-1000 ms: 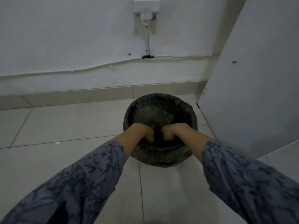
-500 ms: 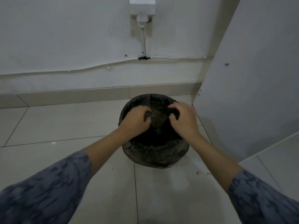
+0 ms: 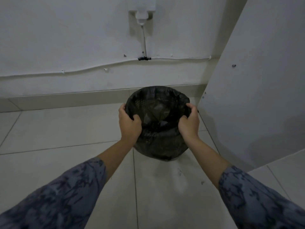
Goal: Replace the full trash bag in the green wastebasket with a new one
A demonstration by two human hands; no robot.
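Both hands grip opposite sides of the wastebasket's mouth: the left hand [image 3: 129, 124] is curled over the left rim, thumb inside and fingers outside, pinching the black trash bag [image 3: 158, 146] against it, and the right hand [image 3: 189, 123] does the same on the right rim, its fingers closed on the folded-over plastic. Patterned grey-blue sleeves [image 3: 66, 195] cover both forearms from about the middle back to the lower edge of the view.

Between the hands stands the wastebasket [image 3: 148, 103] on the pale tiled floor [image 3: 49, 129]; the bag lines it and drapes down its outside, so almost none of the basket's own wall shows, only a mesh pattern through the plastic inside. Some dark crumpled plastic lies at the bottom.

Just right of the basket rises a white panel [image 3: 255, 96], close to the right hand. Behind it runs a skirting tile, then a white wall [image 3: 66, 38] with a clipped cable [image 3: 82, 70] and a white plug [image 3: 142, 19] high up.
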